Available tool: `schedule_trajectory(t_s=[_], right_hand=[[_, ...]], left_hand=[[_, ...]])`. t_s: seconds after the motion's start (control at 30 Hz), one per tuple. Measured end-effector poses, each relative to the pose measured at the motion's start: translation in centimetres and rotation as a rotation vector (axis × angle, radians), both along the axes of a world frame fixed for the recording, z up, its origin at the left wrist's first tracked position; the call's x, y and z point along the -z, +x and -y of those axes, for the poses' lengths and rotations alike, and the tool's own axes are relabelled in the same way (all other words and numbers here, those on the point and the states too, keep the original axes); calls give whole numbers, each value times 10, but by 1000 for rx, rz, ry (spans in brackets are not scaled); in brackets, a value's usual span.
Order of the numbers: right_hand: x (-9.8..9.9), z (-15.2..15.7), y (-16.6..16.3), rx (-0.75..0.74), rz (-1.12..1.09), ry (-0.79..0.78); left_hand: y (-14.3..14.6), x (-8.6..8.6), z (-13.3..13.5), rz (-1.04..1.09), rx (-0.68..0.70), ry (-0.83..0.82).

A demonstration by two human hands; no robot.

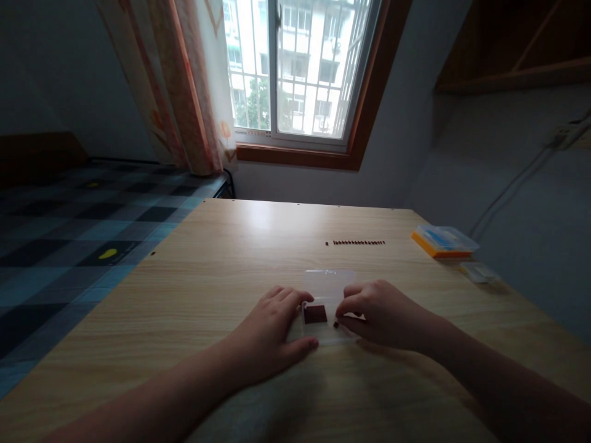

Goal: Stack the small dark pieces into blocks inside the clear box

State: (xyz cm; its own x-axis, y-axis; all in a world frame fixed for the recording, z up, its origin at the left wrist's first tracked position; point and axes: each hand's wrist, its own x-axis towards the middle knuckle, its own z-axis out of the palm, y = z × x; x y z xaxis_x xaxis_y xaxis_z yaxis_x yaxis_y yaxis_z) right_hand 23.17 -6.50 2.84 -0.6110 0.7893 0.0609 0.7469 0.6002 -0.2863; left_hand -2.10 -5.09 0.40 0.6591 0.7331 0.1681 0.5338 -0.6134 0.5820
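Note:
A shallow clear plastic box point(330, 286) lies with its lid folded back on the wooden table. Inside its left part sits a dark reddish-brown block of tightly packed small pieces point(315, 314). My left hand point(279, 320) rests around the box's left side, index finger at the rim and thumb along the near edge, steadying it. Over the right part, my right hand point(376, 314) is closed in a pinch. A single small dark brown piece point(335, 324) shows right at its fingertips.
Farther back on the table point(231, 258) runs a row of small dark pieces point(359, 242), with one separate piece point(327, 243) at its left. An orange-and-clear case point(443, 241) and a small clear box point(479, 272) lie at the right edge. A checked bed point(111, 215) adjoins the left.

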Motion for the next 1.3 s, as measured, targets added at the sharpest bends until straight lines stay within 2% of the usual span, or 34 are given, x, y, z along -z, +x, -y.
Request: schedule_trajectory(t_s=[0.2, 0.5, 0.8, 1.0, 1.3], right_hand=[[4, 0, -2, -11, 2, -16], [14, -4, -5, 21, 25, 161], [12, -3, -3, -2, -4, 95], [15, -3, -5, 14, 7, 121], [11, -2, -5, 8, 12, 121]], left_hand=[[0, -1, 0, 14, 0, 9], [0, 1, 0, 23, -5, 10], [0, 1, 0, 18, 0, 13], [1, 2, -1, 24, 3, 18], [1, 0, 1, 32, 2, 8]])
